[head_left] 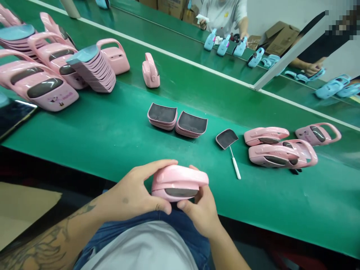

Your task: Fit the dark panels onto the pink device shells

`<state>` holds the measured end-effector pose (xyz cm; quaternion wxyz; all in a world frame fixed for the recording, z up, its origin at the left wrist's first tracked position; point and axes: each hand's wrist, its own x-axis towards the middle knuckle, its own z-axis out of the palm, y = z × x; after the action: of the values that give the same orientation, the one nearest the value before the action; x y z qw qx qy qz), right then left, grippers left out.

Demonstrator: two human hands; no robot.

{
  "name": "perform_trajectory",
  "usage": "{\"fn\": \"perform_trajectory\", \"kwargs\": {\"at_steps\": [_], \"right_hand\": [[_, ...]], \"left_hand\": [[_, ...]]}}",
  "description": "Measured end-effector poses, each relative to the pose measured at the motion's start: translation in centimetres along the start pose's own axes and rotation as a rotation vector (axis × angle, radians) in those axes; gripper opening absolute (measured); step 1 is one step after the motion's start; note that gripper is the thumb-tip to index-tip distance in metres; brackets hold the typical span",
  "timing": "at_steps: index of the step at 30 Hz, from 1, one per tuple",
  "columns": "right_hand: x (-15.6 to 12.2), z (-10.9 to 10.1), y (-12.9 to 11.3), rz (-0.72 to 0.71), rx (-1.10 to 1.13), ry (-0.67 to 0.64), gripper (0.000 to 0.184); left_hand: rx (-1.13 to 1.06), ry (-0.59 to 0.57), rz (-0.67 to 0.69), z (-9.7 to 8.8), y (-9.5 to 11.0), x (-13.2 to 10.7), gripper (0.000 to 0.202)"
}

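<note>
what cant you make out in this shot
Head view only:
- Underside of the pink plastic case: hidden by the left hand and right hand.
- Dark item: mostly hidden under a pink case.
- Co-worker: cut off by the top edge.
- Top right corner: pixelated blur.
- Print on the front left case: too small.

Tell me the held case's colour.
The plastic case is pink with a dark grey panel, best in the head view.
</note>
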<state>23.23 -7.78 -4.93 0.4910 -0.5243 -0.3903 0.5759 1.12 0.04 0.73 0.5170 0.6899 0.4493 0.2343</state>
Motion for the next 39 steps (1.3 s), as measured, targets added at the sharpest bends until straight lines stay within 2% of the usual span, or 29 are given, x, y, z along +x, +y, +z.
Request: {"fn": "perform_trajectory", "kwargs": {"at_steps": [3, 6, 8, 10, 12, 14, 18, 21, 23, 25, 28, 31, 35, 39], "right_hand": [[0.5, 1.8, 0.1, -0.031, 0.146, -0.017, 0.09], [0.6, 4.0, 0.9, -0.085, 0.291, 0.035, 0.076], [0.5, 5.1, 1.5, -0.125, 0.256, 0.116, 0.076], [0.3, 5.7, 2.0, -0.144, 0.122, 0.177, 0.081], [0.0, 5.4, 2.2, -0.15, -0.005, 0.171, 0.088], [-0.4, 4.4, 1.9, -0.188, -0.085, 0.122, 0.092], [-1.1, 1.9, 0.1, -0.336, -0.379, 0.016, 0.089], [-1.1, 1.7, -1.8, -0.386, -0.642, -0.077, 0.101], [-0.9, 2.4, -2.8, -0.394, -0.757, -0.109, 0.106], [-0.8, 3.1, -3.3, -0.383, -0.848, -0.108, 0.103], [-1.1, 3.7, -3.5, -0.366, -0.929, -0.107, 0.097], [-1.6, 4.0, -3.6, -0.36, -0.926, -0.107, 0.093], [-1.7, 4.6, -4.2, -0.325, -0.864, -0.092, 0.08], [-1.6, 5.1, -4.6, -0.319, -0.829, -0.053, 0.071]], "left_hand": [[-0.262, 0.142, 0.111, 0.9, -0.6, -0.2, 0.101], [-0.62, 0.189, 0.16, 2.9, -0.9, -0.2, 0.101], [-0.813, 0.227, 0.09, 4.2, -0.5, 0.1, 0.093], [-0.96, 0.347, -0.024, 5.0, 0.1, 0.7, 0.091], [-1.024, 0.483, -0.114, 5.2, 0.5, 1.3, 0.089], [-0.988, 0.538, -0.116, 4.9, 0.4, 1.6, 0.088], [-0.67, 0.449, 0.077, 4.0, -0.9, 0.7, 0.08], [-0.429, 0.385, 0.221, 4.0, -1.7, -0.3, 0.071], [-0.376, 0.365, 0.265, 4.1, -1.9, -0.6, 0.069], [-0.416, 0.343, 0.248, 4.1, -1.9, -0.6, 0.072], [-0.544, 0.323, 0.136, 4.2, -1.7, -0.5, 0.076], [-0.583, 0.358, 0.067, 4.5, -1.6, -0.4, 0.076], [-0.596, 0.413, 0.044, 4.9, -1.5, -0.4, 0.074], [-0.559, 0.42, 0.061, 4.8, -0.9, -0.4, 0.076]]}}
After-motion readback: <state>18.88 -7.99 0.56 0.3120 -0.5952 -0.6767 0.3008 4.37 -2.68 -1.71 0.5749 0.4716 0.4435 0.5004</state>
